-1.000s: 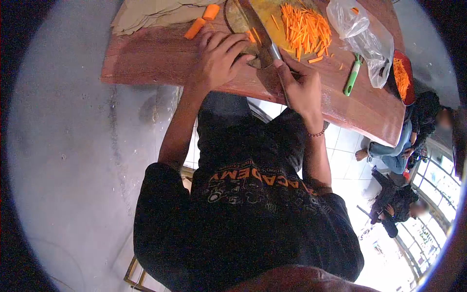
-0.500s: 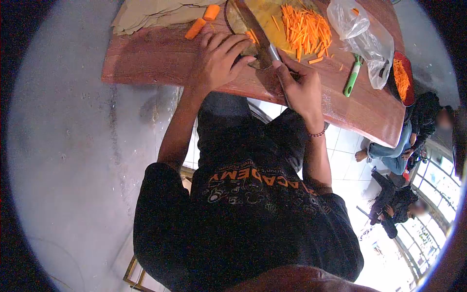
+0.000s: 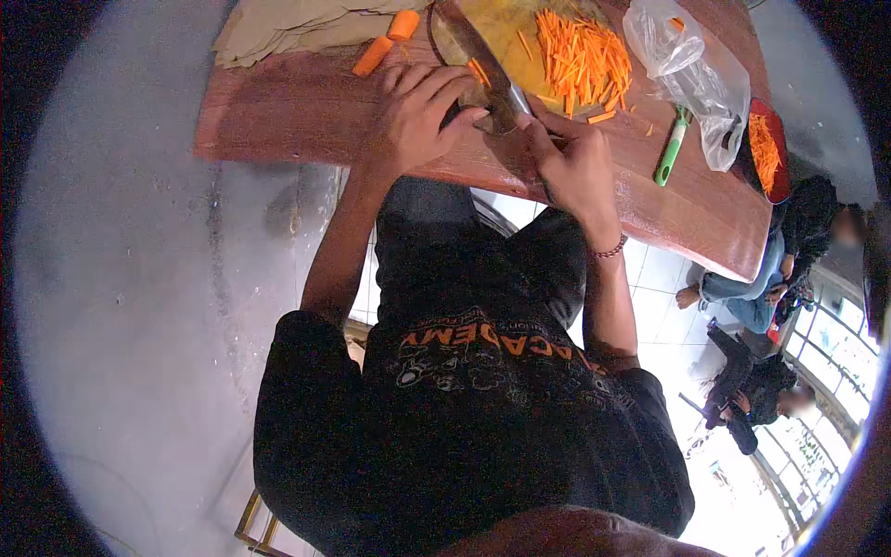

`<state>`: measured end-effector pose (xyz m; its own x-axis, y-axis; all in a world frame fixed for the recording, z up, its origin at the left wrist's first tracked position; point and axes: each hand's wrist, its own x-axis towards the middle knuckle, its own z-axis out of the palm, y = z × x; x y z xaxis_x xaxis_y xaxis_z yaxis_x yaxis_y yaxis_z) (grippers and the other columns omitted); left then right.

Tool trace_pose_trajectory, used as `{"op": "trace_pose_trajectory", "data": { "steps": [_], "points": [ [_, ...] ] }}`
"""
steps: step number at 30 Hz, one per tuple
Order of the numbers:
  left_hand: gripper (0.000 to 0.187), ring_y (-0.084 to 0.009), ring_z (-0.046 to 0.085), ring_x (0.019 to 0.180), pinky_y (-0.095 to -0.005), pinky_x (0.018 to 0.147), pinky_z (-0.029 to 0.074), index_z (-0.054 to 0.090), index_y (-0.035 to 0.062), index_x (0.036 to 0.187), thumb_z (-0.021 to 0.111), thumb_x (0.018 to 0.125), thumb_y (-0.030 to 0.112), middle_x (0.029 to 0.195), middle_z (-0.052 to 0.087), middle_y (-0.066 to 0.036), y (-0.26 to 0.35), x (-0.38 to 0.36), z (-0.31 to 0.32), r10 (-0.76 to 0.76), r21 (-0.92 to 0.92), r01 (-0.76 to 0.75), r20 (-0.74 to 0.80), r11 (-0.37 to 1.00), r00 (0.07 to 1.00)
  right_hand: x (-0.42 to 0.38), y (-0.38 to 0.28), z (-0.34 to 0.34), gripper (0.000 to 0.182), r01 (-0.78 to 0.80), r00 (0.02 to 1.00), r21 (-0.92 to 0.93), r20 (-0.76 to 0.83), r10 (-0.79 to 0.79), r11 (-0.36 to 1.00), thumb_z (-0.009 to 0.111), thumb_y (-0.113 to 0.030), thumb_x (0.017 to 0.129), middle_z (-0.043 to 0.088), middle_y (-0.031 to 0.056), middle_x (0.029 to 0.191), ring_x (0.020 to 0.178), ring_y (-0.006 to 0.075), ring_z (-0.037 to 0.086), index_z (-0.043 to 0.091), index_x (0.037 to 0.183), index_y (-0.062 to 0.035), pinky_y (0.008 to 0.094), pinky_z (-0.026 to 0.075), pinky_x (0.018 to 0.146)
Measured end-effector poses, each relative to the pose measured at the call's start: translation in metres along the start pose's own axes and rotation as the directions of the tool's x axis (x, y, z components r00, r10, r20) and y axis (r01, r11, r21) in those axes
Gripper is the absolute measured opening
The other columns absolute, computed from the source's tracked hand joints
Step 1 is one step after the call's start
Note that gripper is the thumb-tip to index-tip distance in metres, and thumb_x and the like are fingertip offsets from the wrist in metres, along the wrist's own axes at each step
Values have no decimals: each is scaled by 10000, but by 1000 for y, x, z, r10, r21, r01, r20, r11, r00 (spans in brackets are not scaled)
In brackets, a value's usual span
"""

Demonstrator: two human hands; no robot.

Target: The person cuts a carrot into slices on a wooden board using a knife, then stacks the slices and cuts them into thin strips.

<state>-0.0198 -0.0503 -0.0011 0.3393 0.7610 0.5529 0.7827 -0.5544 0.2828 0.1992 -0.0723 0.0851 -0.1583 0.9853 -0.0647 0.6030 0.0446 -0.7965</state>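
My right hand (image 3: 575,172) is closed round the handle of a kitchen knife (image 3: 484,51), whose blade slants up and left over the round cutting board (image 3: 520,42). Beside the blade, my left hand (image 3: 422,116) rests with bent fingers at the near-left part of the board. Its fingertips hold a small carrot piece (image 3: 478,71), mostly hidden under them. To the right of the blade lies a heap of carrot sticks (image 3: 583,60). Two thick carrot chunks (image 3: 374,56) lie on the table left of the board.
The wooden table (image 3: 278,111) bears brown paper (image 3: 288,28) at the left. On the right are a green-handled peeler (image 3: 672,153), a clear plastic bag (image 3: 691,70) and a tray of shredded carrot (image 3: 765,153). Two people sit at the far right.
The knife and my right hand have shifted slightly. Less of the carrot piece shows beside the blade. My left hand stays almost in place.
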Motion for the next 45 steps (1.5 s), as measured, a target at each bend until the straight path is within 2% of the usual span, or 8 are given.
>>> {"op": "trace_pose_trajectory", "data": {
  "steps": [4,7,9,10,12,19,21,45],
  "points": [
    [382,-256,606,1061,-410,963,442,696,86,1094,717,860,388,1166,674,-53,-3,0,-1,-23,-68,21,-21,997,1000,2,6,7,301,59,998,-34,36,-58,998,658,-231,917,699,253,941,887,394,710,710,1159,-61,430,546,775],
    [356,-265,627,1034,-389,923,492,704,70,1067,733,853,353,1137,686,-62,-2,-1,0,-24,-119,17,-61,993,998,-1,8,14,337,189,977,-208,-64,-206,960,666,-250,934,713,195,754,641,114,647,694,1183,-25,335,507,607],
    [341,-267,634,1026,-379,907,510,710,64,1057,739,851,334,1129,690,-63,1,-3,0,-22,-110,13,-86,994,996,-2,8,12,338,20,999,40,-27,-19,999,654,-269,916,684,273,852,809,416,704,704,1179,-63,429,553,720],
    [325,-265,636,1023,-376,904,516,716,64,1049,745,848,318,1124,692,-62,1,-1,0,-23,-105,13,-89,994,996,-2,10,12,338,19,999,41,-27,-18,999,654,-269,916,684,273,852,809,416,704,704,1179,-63,429,553,720],
    [310,-264,639,1021,-374,900,522,723,65,1041,750,845,303,1120,695,-60,1,1,0,-19,-103,10,-92,995,996,-2,15,11,339,95,993,-95,-61,-101,991,676,-237,933,730,156,776,716,95,632,691,1189,-15,301,521,679],
    [304,-263,643,1023,-391,925,506,739,65,1036,779,817,272,1142,702,-62,0,0,2,-2,-81,-10,-154,997,988,0,22,0,353,33,995,-21,-89,-34,999,676,-242,947,721,129,814,759,72,591,680,1227,-27,284,519,700],
    [308,-256,634,995,-384,894,509,741,73,1034,779,815,287,1122,703,-48,-1,1,3,-4,-61,-7,-178,998,984,-1,19,-3,344,-43,997,-23,-69,41,999,651,-281,925,708,254,950,923,352,722,705,1185,-61,405,546,808],
    [184,-199,619,961,-377,880,472,780,138,892,785,799,296,1038,726,20,-3,-4,3,19,-51,-29,-180,998,983,-17,6,23,299,36,993,34,-113,-32,999,663,-223,914,700,258,886,830,393,712,713,1148,-44,413,550,715]
  ]
}}
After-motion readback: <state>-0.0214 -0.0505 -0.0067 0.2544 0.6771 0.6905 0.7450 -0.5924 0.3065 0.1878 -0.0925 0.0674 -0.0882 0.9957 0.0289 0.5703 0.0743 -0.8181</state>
